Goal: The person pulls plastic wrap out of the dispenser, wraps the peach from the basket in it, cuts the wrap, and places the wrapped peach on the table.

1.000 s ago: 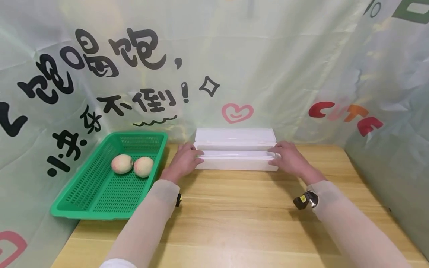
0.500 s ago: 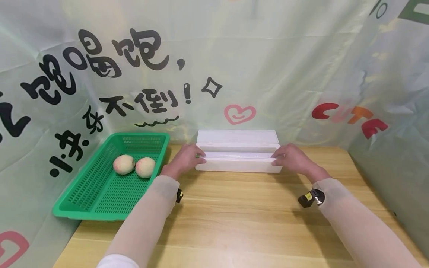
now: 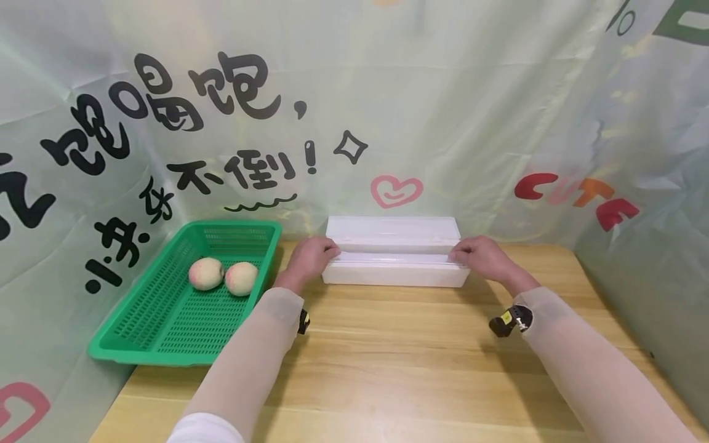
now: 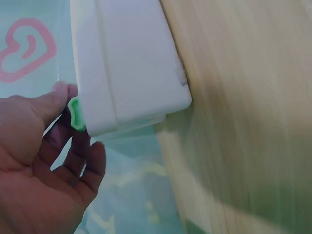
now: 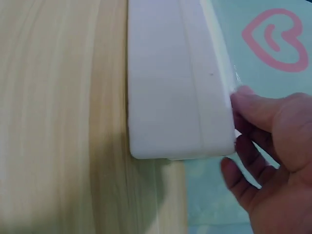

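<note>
A long white plastic wrap dispenser [image 3: 394, 276] stands at the back of the table, its lid [image 3: 392, 229] raised behind. Along the front edge lies a glossy clear strip that looks like plastic wrap [image 3: 394, 258]. My left hand [image 3: 310, 258] pinches at the strip's left end with thumb and fingertips; a small green slider [image 4: 76, 114] sits beside those fingers in the left wrist view. At the opposite end my right hand [image 3: 487, 261] pinches in the same way. In the right wrist view, its thumb [image 5: 251, 100] is at the box edge; the fingertips are partly hidden.
To the left, a green plastic basket [image 3: 119, 354] holds two peaches, one peach [image 3: 206, 274] beside another peach [image 3: 241, 279]. A printed cloth backdrop [image 3: 454, 123] rises directly behind the dispenser. The wooden table [image 3: 382, 363] extends in front.
Both hands' fingers have drawn together from a looser spread at the dispenser's ends to a pinch at its top front edge. The view has shifted slightly; basket and peaches keep their places.
</note>
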Demonstrator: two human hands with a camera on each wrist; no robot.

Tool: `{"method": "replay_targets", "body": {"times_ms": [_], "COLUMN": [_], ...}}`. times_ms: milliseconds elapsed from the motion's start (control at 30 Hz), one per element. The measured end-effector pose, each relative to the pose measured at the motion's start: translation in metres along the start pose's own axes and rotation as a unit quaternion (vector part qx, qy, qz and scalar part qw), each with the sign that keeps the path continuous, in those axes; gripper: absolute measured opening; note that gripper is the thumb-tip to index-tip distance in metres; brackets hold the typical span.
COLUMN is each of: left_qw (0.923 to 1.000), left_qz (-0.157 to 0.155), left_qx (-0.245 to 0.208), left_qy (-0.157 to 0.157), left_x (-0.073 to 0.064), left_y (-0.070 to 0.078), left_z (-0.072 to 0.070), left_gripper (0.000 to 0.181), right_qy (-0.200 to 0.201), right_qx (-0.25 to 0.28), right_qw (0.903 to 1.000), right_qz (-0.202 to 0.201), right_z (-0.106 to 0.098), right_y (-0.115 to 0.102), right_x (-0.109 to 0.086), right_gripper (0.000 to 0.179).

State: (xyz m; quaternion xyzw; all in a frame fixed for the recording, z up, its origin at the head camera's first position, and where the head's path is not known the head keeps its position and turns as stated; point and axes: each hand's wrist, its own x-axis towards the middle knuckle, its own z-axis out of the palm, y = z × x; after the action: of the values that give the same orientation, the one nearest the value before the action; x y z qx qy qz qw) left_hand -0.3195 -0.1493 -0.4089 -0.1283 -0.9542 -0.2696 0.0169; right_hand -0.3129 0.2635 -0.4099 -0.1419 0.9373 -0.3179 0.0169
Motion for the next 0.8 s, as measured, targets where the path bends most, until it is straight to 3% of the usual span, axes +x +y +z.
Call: {"method": "replay_targets", "body": {"times_ms": [167, 433, 600, 800], "left_qw": [0.9996, 0.9985, 0.9977, 0.9968], "left_qz": [-0.021, -0.01, -0.012, -0.032], "left_qx": [-0.002, 0.053, 0.059, 0.048], "left_qy": [0.019, 0.015, 0.032, 0.056], "left_x": [0.002, 0.005, 0.01, 0.017], "left_y": [0.002, 0.003, 0.008, 0.018], "left_z": [0.004, 0.005, 0.001, -0.007], "left_gripper": [0.021, 0.013, 0.012, 0.013], "right_qy": [0.031, 0.014, 0.053, 0.082], "right_qx": [-0.026, -0.111, -0.15, -0.151], "right_qw": [0.9989, 0.9911, 0.9808, 0.9782], "right_qz": [-0.021, -0.072, -0.113, -0.117], "right_z": [0.002, 0.003, 0.001, -0.01], "right_y": [-0.001, -0.007, -0.005, -0.007], "right_x": [0.001, 0.001, 0.007, 0.02], "right_gripper": [0.021, 0.022, 0.012, 0.011]}}
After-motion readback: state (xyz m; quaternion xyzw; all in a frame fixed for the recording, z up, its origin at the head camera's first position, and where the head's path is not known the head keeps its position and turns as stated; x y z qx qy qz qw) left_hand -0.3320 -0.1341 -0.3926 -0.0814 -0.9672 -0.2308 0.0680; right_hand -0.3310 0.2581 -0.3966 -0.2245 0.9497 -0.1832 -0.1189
